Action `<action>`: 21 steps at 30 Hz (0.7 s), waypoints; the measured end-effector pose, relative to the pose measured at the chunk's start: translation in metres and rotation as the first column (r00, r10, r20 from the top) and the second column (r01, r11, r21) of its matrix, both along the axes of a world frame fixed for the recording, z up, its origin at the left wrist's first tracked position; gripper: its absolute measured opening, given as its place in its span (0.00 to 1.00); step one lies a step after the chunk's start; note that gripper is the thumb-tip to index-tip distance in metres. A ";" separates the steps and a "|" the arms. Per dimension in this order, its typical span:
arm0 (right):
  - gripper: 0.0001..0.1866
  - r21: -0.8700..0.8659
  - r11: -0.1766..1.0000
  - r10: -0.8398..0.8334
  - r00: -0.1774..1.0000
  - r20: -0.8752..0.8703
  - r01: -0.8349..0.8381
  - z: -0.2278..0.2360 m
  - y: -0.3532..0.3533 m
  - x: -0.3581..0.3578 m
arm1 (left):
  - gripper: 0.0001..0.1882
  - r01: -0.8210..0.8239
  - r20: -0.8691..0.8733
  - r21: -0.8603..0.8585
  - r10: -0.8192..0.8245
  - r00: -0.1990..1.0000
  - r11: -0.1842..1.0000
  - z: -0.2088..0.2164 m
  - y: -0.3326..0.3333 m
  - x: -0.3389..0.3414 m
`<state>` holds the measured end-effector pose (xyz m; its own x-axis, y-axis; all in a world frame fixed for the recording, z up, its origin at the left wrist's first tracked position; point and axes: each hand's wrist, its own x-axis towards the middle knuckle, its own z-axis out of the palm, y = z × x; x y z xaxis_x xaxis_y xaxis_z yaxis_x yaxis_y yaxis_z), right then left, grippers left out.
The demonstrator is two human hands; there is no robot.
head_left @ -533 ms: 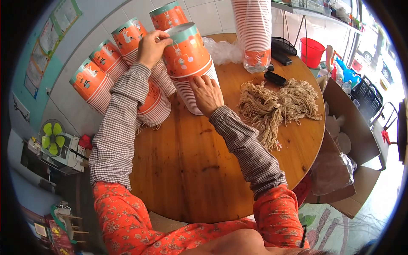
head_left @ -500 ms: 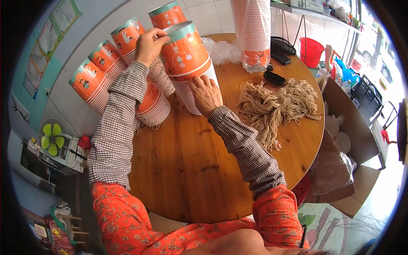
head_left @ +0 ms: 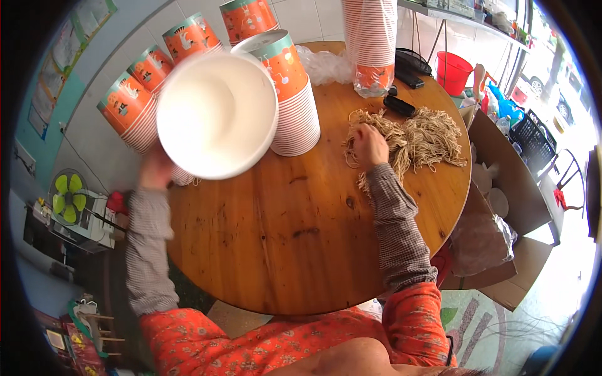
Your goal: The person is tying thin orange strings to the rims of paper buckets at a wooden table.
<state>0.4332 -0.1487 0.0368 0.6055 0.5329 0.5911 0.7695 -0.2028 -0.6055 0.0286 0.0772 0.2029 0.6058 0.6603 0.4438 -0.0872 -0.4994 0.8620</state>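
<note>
Here, the left hand point(head_left: 157, 168) (blurred, partly hidden) is clasping a round white tub point(head_left: 216, 119) in its grip, the open mouth facing the viewer above the wooden counter point(head_left: 282, 244). The right hand point(head_left: 370, 145) is touching a bundle of beige string point(head_left: 429, 138), fingers curling; whether its grip is pinching any strand, I cannot tell. Beyond, orange-topped stacks point(head_left: 293, 109) are standing before a tiled wall point(head_left: 301, 25).

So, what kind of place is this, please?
Perhaps a small eatery or home workroom; I cannot be sure. Stacked orange paper buckets and beige string share a round wooden table, beside a tiled wall.
</note>
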 end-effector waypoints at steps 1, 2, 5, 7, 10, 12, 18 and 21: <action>0.08 -0.096 0.995 -0.035 0.999 -0.020 0.033 -0.007 -0.010 0.010 | 0.25 0.116 0.174 -0.338 -0.059 0.983 0.934 -0.047 -0.011 -0.008; 0.09 -0.133 0.989 -0.073 0.997 -0.035 0.068 -0.016 -0.022 0.021 | 0.25 0.083 0.009 -0.284 -0.084 0.996 0.955 -0.066 -0.047 0.012; 0.10 -0.184 0.980 -0.077 0.996 -0.040 0.068 -0.026 -0.028 0.013 | 0.20 0.067 0.117 -0.876 0.076 0.990 0.478 -0.130 -0.077 0.006; 0.11 -0.248 0.964 -0.099 0.995 0.000 0.096 -0.037 -0.026 0.013 | 0.13 0.160 0.211 -0.888 0.074 0.975 0.430 -0.179 -0.064 -0.004; 0.11 -0.347 0.926 -0.135 0.989 0.054 0.145 -0.035 -0.019 0.004 | 0.04 0.061 0.146 -0.946 0.251 0.957 0.317 -0.221 -0.057 -0.022; 0.10 -0.326 0.938 -0.104 0.992 0.066 0.120 -0.038 -0.023 0.005 | 0.04 0.001 0.073 -0.948 0.212 0.974 0.318 -0.209 -0.081 -0.010; 0.05 -0.137 0.990 0.031 0.998 0.050 -0.024 -0.024 -0.024 -0.018 | 0.10 0.032 0.088 -0.906 0.115 0.989 0.423 -0.201 -0.124 -0.018; 0.04 -0.045 0.978 0.205 0.977 0.053 -0.203 -0.028 -0.019 -0.034 | 0.12 0.044 0.059 -0.876 0.017 0.998 0.480 -0.194 -0.138 0.000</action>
<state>0.3991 -0.1678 0.0092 0.4472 0.6651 0.5981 0.8304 -0.0603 -0.5539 0.0285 -0.0607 0.0086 0.6147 0.7163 -0.3303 -0.1460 0.5148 0.8448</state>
